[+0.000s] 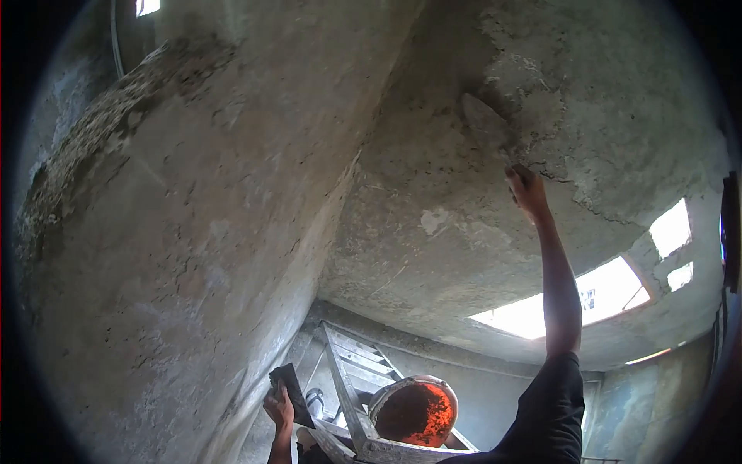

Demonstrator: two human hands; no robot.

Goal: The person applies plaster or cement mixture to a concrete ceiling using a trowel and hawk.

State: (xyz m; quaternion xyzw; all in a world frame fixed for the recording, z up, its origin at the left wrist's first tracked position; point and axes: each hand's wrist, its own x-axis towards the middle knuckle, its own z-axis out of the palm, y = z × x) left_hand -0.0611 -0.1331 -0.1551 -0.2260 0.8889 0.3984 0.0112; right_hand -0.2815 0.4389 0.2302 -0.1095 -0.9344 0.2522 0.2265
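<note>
My right hand (pixel 527 192) is raised high with its fingers wrapped around the handle of a pointed trowel (pixel 485 124). The blade lies against, or very close to, the rough grey plastered wall (pixel 440 178), beside a ragged, cracked patch. Low in the view, my left hand (pixel 279 407) grips a dark, flat rectangular plastering float (pixel 293 394). Its handle is hidden by my fingers. Between my arms stands a bucket (pixel 450 387), orange inside and partly coated with dark mortar (pixel 402 410).
A ladder-like frame (pixel 345 379) stands beside and beneath the bucket. Another plastered wall (pixel 201 255) fills the left side, meeting the first at a corner. Bright openings (pixel 610 290) show at the right. A coarse, unsmoothed strip (pixel 85 127) runs along the upper left.
</note>
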